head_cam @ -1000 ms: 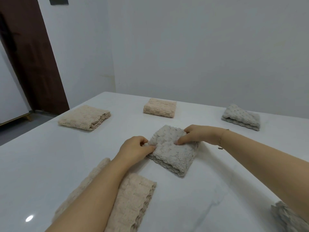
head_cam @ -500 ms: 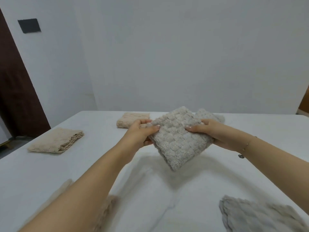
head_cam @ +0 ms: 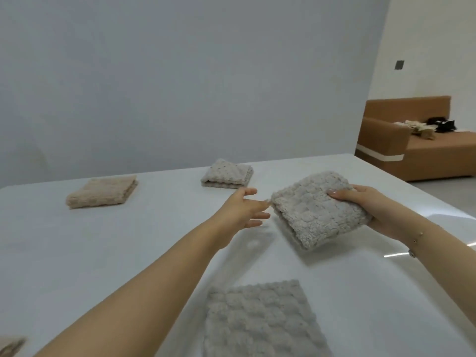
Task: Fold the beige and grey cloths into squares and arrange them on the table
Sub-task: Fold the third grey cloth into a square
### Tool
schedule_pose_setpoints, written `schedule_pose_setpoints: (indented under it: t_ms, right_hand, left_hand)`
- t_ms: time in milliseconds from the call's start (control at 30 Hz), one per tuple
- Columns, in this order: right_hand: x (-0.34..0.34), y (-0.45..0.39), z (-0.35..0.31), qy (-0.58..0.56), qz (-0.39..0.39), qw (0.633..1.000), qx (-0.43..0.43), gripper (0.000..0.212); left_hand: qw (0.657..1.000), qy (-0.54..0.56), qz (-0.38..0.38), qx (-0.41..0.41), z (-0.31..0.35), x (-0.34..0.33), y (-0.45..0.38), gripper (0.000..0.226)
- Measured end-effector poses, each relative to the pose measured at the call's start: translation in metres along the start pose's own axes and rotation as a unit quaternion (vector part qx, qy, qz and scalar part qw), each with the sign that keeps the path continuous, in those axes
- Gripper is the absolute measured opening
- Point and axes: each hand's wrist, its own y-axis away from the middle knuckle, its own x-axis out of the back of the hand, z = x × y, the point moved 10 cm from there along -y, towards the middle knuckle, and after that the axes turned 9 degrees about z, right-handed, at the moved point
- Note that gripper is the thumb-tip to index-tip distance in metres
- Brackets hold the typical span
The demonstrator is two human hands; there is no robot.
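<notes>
Gripping the folded grey cloth [head_cam: 318,210] alone now – right hand [head_cam: 371,210] – left hand [head_cam: 244,208] has released, fingers spread.

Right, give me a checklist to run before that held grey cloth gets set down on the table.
1. Right hand holds the folded grey cloth by its right edge, thumb on top: ok.
2. Cloth stays folded, layers stacked: ok.
3. Cloth is off the table: it looks lifted, shadow beneath: ok.
4. Left hand is open beside the cloth; whether it touches the corner: cannot tell.
5. Bare table under the cloth for a drop spot: ok.
6. Drop spot lies apart from the far grey cloth, beige cloth and near grey cloth: ok.
</notes>
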Motion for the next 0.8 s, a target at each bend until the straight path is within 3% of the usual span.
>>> schedule_pose_setpoints:
  t_ms: [100, 200, 300, 367, 467, 600, 800]
  right_hand:
    - [0.046, -0.006, 0.025, -0.002, 0.027, 0.999, -0.036, 0.04]
    - [0.086, -0.011, 0.043, -0.001, 0.063, 0.996, -0.071, 0.043]
    - [0.121, -0.021, 0.047, 0.047, 0.095, 0.993, -0.051, 0.04]
    - [0.139, -0.026, 0.046, 0.084, 0.114, 0.99, -0.023, 0.033]
    - [0.157, -0.034, 0.048, 0.118, 0.137, 0.983, -0.013, 0.036]
    - [0.173, -0.044, 0.046, 0.141, 0.191, 0.971, 0.014, 0.065]
    - [0.17, -0.043, 0.035, 0.159, 0.246, 0.952, 0.085, 0.052]
  left_hand:
    - [0.993, -0.112, -0.022, -0.032, -0.007, -0.04, -0.007, 0.05]
    - [0.957, -0.269, -0.051, -0.098, -0.01, -0.076, -0.012, 0.052]
    - [0.864, -0.47, -0.054, -0.175, -0.015, -0.099, -0.016, 0.056]
    - [0.81, -0.547, -0.037, -0.206, -0.022, -0.104, -0.019, 0.056]
    - [0.808, -0.55, -0.022, -0.21, -0.036, -0.104, -0.021, 0.055]
    - [0.8, -0.557, -0.009, -0.221, -0.04, -0.104, -0.023, 0.054]
    - [0.799, -0.557, -0.005, -0.227, -0.041, -0.102, -0.023, 0.054]
